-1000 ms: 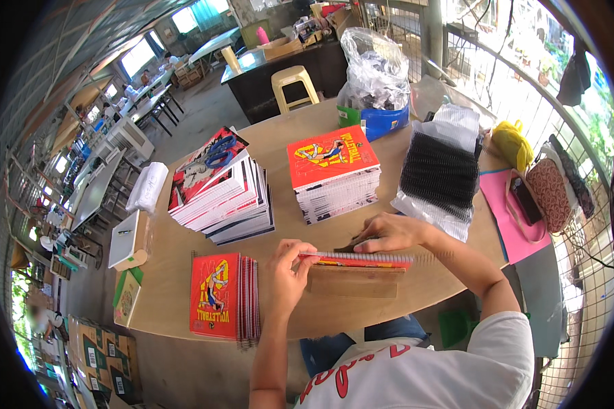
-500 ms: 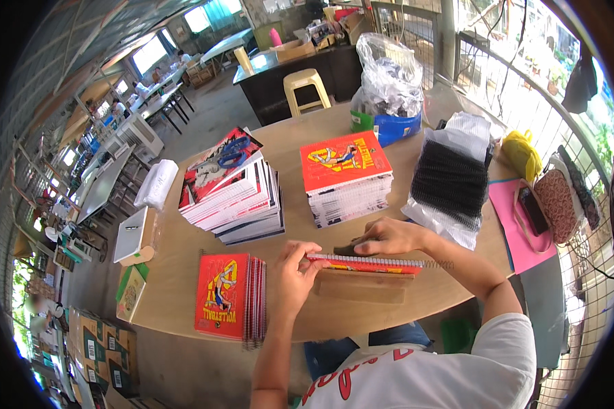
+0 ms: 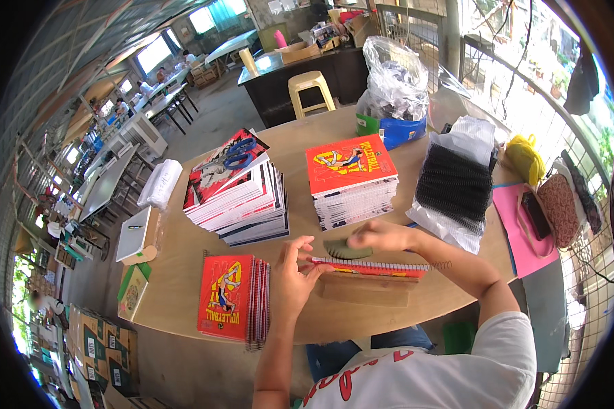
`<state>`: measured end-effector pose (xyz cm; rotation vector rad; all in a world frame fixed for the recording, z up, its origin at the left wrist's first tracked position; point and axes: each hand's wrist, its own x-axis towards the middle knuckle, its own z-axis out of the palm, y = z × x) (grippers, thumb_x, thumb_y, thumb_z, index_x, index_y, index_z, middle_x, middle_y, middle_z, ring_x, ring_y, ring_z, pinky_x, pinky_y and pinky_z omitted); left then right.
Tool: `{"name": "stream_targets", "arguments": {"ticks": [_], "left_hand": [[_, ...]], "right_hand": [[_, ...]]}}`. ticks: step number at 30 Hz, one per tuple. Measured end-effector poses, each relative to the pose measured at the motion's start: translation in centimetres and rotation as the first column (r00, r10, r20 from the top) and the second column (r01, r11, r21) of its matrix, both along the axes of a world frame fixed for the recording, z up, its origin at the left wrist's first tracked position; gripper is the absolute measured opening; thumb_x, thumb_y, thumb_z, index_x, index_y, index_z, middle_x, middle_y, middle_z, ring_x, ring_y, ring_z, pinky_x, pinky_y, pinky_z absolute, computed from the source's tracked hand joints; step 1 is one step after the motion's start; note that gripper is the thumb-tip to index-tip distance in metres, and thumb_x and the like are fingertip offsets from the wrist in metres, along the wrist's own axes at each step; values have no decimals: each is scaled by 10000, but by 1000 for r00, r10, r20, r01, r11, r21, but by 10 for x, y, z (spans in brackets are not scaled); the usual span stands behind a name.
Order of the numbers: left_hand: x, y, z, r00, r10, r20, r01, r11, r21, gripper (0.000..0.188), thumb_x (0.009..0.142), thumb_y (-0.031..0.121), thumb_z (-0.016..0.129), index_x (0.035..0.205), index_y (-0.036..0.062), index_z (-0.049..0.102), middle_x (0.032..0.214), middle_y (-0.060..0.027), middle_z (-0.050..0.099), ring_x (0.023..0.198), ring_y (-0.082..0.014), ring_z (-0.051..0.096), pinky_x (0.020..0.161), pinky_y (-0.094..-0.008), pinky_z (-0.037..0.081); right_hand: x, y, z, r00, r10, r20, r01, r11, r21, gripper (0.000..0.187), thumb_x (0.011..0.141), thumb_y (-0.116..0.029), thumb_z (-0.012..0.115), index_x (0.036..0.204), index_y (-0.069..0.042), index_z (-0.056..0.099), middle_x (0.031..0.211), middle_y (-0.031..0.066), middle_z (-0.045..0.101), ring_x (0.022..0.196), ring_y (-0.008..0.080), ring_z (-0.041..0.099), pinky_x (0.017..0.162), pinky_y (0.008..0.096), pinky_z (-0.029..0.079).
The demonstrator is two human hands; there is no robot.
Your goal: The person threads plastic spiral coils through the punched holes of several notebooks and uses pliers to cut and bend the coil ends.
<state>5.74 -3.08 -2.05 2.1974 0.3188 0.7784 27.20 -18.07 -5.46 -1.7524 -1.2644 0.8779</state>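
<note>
A red-covered notebook (image 3: 382, 270) stands on edge in front of me, its spine up. A dark spiral coil (image 3: 440, 265) runs along the spine and sticks out past its right end. My left hand (image 3: 295, 273) grips the notebook's left end, thumb on the near side. Just beyond the spine is a dark green, curved flat piece (image 3: 346, 250). My right hand (image 3: 383, 236), smeared by motion, is at that piece's right end with its fingers curled; whether it holds the piece cannot be told. A wooden block (image 3: 365, 293) lies against the notebook's near side.
Coil-bound red notebooks (image 3: 224, 296) are stacked at left. Behind stand a red-covered stack (image 3: 351, 167) and a stack of printed sheets (image 3: 242, 198) with blue-handled scissors (image 3: 239, 155) on top. Black coils (image 3: 454, 180) lie on plastic at right, near a pink folder (image 3: 525, 225).
My right hand has shifted slightly and lifted off the green piece's top, so more of it shows. My left fingers have loosened upward a little. The whole view has moved slightly.
</note>
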Motion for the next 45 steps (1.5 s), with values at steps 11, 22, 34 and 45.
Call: {"name": "stream_targets", "arguments": {"ticks": [11, 22, 34, 45], "left_hand": [[2, 6, -20, 996, 4, 85, 4, 995, -99, 747, 656, 40, 929, 1297, 56, 545, 1158, -79, 581, 907, -134, 630, 739, -276, 615], [8, 14, -46, 924, -255, 286, 367, 806, -464, 245, 867, 82, 800, 1070, 50, 667, 1186, -44, 559, 1026, -131, 557, 895, -280, 457], [13, 17, -59, 902, -284, 324, 413, 783, -465, 138, 902, -18, 723, 1018, 19, 659, 1180, -75, 533, 1115, -157, 545, 976, -296, 439], [14, 13, -63, 884, -254, 393, 455, 665, -592, 140, 901, 75, 770, 941, 23, 646, 1224, -77, 512, 1188, -170, 473, 993, -307, 394]], "right_hand": [[-16, 19, 12, 1000, -17, -3, 17, 998, -57, 750, 923, -701, 523, 1121, -13, 746, 947, 247, 683, 984, 328, 643, 902, 404, 484], [14, -97, -81, 544, -293, 786, 122, 955, 271, 446, 881, -266, 729, 1253, -41, 629, 1144, 198, 611, 1118, 388, 587, 1007, 469, 472], [-11, -34, 131, 416, -253, 873, -330, 853, 405, 432, 824, -349, 758, 1175, -107, 687, 1050, 67, 626, 1041, 271, 628, 1003, 499, 471], [-53, 14, 145, -198, -231, 953, -616, 786, 63, 184, 746, -225, 685, 912, -199, 760, 969, -51, 632, 1118, 154, 564, 1230, 547, 252]]}}
